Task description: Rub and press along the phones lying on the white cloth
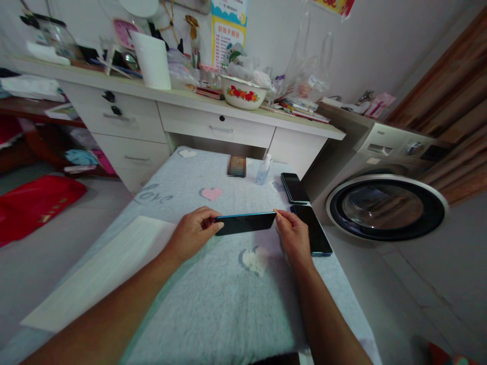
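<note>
Over the pale grey-blue cloth [213, 304], between my two hands, a dark phone [246, 223] sits lengthwise with its black screen tilted toward me. I judge the work on it to be partway along: the phone is up and steadied, and something small is being done at its right-hand end, but nothing I can see marks that as finished. Two more phones lie face up along the right edge, the farther phone [294, 188] and the nearer phone [312, 230]; whether either has been dealt with or is waiting, I can't say. The spray bottle [263, 173] stands upright beyond, out of my grasp, and a long pale sheet [102, 271] lies flat to my left. My left hand [193, 230] is closed on the phone's left end, thumb on the front face and fingers folded behind. My right hand [294, 234] is drawn into a narrow pinch at the upper right corner, fingertips together around a thin orange sliver [276, 212] that meets the phone there; it is too small for me to tell what it is.
</note>
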### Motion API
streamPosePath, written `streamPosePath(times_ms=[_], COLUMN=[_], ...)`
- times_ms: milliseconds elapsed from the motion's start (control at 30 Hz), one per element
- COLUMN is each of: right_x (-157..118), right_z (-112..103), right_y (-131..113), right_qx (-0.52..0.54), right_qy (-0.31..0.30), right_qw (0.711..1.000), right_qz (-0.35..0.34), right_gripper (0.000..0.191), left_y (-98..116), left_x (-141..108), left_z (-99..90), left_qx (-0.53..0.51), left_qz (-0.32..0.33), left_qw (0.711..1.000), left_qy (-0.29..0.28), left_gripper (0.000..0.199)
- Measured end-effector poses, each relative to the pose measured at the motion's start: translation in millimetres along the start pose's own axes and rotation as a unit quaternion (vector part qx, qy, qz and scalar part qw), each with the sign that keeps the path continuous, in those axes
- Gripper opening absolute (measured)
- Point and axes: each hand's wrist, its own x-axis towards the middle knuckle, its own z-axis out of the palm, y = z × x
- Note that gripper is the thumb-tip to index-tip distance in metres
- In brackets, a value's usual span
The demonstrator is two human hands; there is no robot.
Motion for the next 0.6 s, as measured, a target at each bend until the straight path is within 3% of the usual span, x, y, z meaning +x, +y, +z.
streamPosePath(times_ms=[167,400,600], right_x=[0.2,0.5,-1.7], right_z=[0.3,-2.6,-1.2], right_y=[2.4,2.2,-0.1], right_qx=[-0.009,-0.141,-0.26], right_qy=[0.001,-0.026,-0.051], right_qw=[1.0,0.99,0.964], right_qz=[-0.005,-0.012,-0.034], right_gripper=[0.037,0.036,0.032], left_y=[-1.3,-3.1,-3.9], left_x=[-0.8,-1.1,-0.7], left_z=[-0.1,0.4,1.2], left_qx=[0.0,-0.002,-0.005], left_qz=[0.002,0.0,-0.001], left_qw=[1.0,1.0,1.0], left_qy=[0.001,0.0,0.001], left_gripper=[0.015,0.015,0.015])
